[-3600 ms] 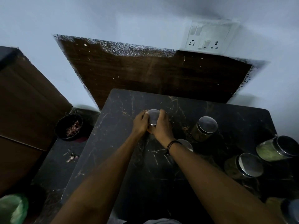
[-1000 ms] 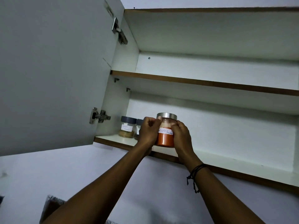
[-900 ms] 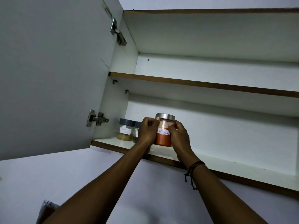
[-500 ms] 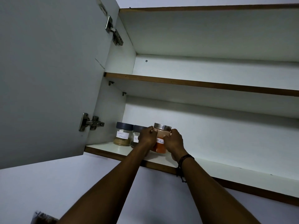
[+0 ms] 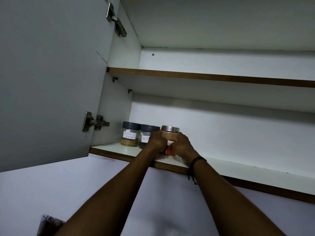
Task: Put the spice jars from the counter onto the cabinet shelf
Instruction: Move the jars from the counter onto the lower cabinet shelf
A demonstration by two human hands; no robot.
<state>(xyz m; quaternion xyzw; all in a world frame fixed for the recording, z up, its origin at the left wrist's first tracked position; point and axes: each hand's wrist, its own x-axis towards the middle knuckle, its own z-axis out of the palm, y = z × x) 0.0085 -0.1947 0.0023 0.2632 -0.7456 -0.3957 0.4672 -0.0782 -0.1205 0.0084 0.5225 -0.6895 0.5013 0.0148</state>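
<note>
A glass jar of orange-red powder [image 5: 169, 141] with a steel lid stands on the lower cabinet shelf [image 5: 119, 149]. My left hand [image 5: 156, 141] grips its left side and my right hand [image 5: 182, 143] grips its right side, covering most of its label. Directly to its left stand two dark-lidded jars: one labelled Garam Masala [image 5: 130, 136] and one with a black pepper label [image 5: 146, 137], partly hidden behind my left hand.
The cabinet door [image 5: 51, 79] hangs open on the left, held by two metal hinges [image 5: 94, 123]. An upper shelf [image 5: 204, 77] runs above. The lower shelf stretches bare to the right of the jars. The counter is out of view.
I lifted the jar from the counter up to the cabinet. Over the last second both hands moved it in onto the lower shelf, beside the dark-lidded jars.
</note>
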